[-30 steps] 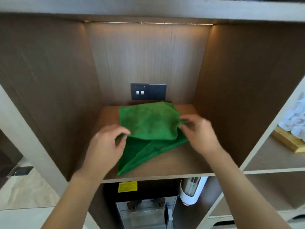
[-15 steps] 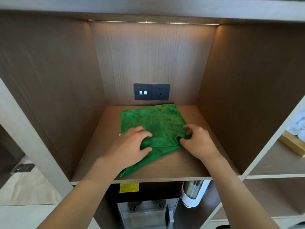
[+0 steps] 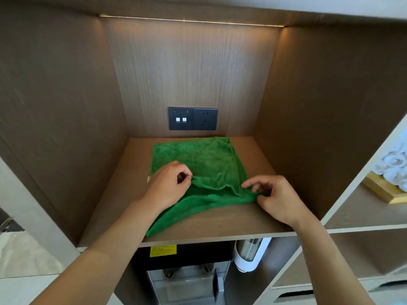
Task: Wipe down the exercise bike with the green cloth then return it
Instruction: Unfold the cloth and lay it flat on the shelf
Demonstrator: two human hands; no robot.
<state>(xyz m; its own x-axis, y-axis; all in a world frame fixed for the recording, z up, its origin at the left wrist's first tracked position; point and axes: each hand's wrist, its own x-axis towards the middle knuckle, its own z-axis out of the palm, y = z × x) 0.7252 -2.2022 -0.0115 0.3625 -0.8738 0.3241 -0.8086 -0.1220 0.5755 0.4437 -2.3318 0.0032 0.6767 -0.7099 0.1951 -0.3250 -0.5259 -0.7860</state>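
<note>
Nearest, below the front edge of the wooden shelf (image 3: 220,225), a yellow label (image 3: 163,250) sits on a dark panel, and to its right a white cup dispenser (image 3: 251,256) hangs under the shelf.

Both forearms reach up from the bottom of the view onto the shelf. The left hand (image 3: 167,188) rests on the near-left part of the green cloth (image 3: 198,159), its fingers curled, with thumb and fingertips pinching a raised fold of the fabric. The right hand (image 3: 275,197) is at the cloth's near-right corner; the thumb and the lower fingers pinch the cloth edge there, while the index finger points left, loosely extended above the fabric.

The green cloth lies on the shelf inside the wood-panelled alcove, folded over on itself: the upper layer lies mostly flat toward the far side, and a lower layer sticks out toward the near-left, with one corner reaching almost to the shelf's front edge. A wrinkled ridge runs between the two hands.

Farther back, on the alcove's rear wall just above the cloth's far edge, is a dark switch and socket plate (image 3: 193,118). A light strip (image 3: 191,20) glows along the top of the rear wall.

At the right, in the neighbouring compartment, rolled white towels (image 3: 394,161) sit on a gold-coloured tray (image 3: 383,190).
</note>
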